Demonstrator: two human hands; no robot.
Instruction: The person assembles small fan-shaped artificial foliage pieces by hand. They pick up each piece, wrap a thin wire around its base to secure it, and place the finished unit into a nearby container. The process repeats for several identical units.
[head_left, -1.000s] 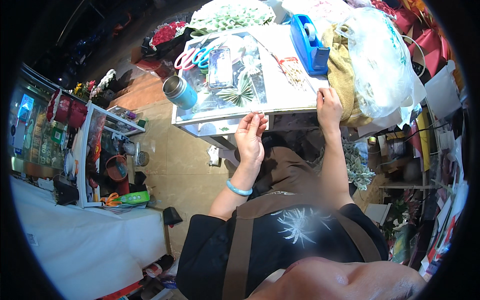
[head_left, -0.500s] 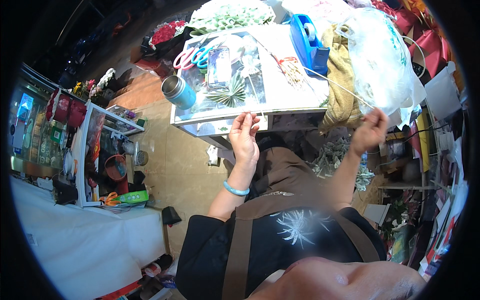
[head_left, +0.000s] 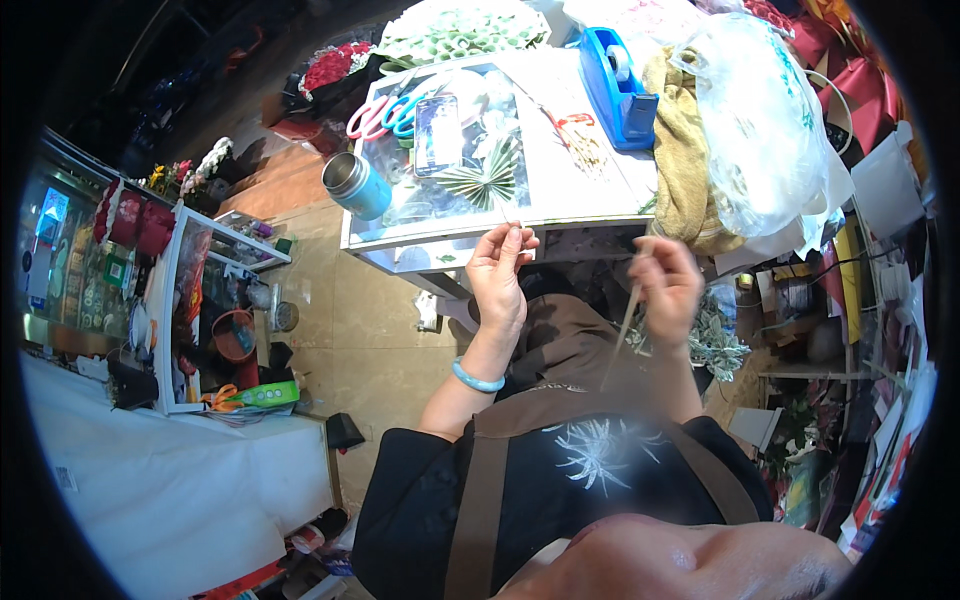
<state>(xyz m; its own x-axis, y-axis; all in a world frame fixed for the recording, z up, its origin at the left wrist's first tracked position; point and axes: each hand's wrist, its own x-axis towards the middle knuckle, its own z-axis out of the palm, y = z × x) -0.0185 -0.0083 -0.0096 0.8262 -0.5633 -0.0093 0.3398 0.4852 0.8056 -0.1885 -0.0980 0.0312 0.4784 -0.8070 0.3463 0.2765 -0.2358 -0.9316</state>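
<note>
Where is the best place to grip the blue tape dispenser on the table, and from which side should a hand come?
Probably grip the blue tape dispenser across its narrow middle, fingers on its two long flat sides, coming down from above. Its near side lies close against the yellow cloth, so a sideways reach looks crowded.

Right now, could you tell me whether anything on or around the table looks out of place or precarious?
Yes: the metal cup stands right at the table's left front corner, close to tipping off. The clear plastic bag and tan cloth slump over the right edge.
</note>
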